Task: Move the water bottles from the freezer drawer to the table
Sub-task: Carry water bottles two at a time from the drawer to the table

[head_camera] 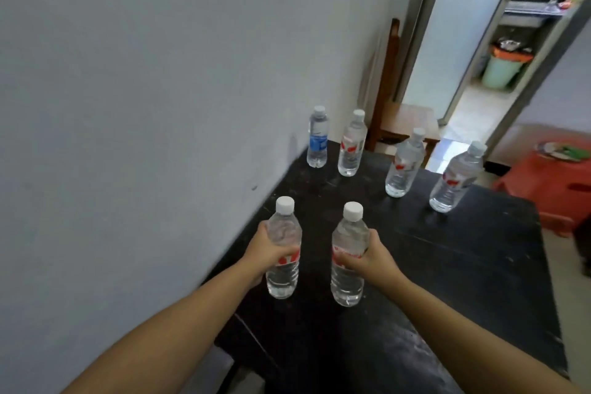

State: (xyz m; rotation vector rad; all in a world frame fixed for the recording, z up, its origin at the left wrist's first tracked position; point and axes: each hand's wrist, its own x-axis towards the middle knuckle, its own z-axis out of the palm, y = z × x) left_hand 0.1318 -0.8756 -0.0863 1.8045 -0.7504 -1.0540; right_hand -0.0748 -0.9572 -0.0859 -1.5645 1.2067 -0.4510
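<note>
My left hand grips a clear red-labelled water bottle around its middle. My right hand grips a second red-labelled bottle the same way. Both bottles stand upright with their bases at the near part of the black table; whether they touch it I cannot tell. Several more bottles stand at the far side: a blue-labelled one by the wall, then three red-labelled ones in a row to the right.
A grey wall runs along the table's left edge. A wooden chair stands behind the table by a doorway. A red plastic stool with a plate sits off the table's right side. A green bin is beyond the door.
</note>
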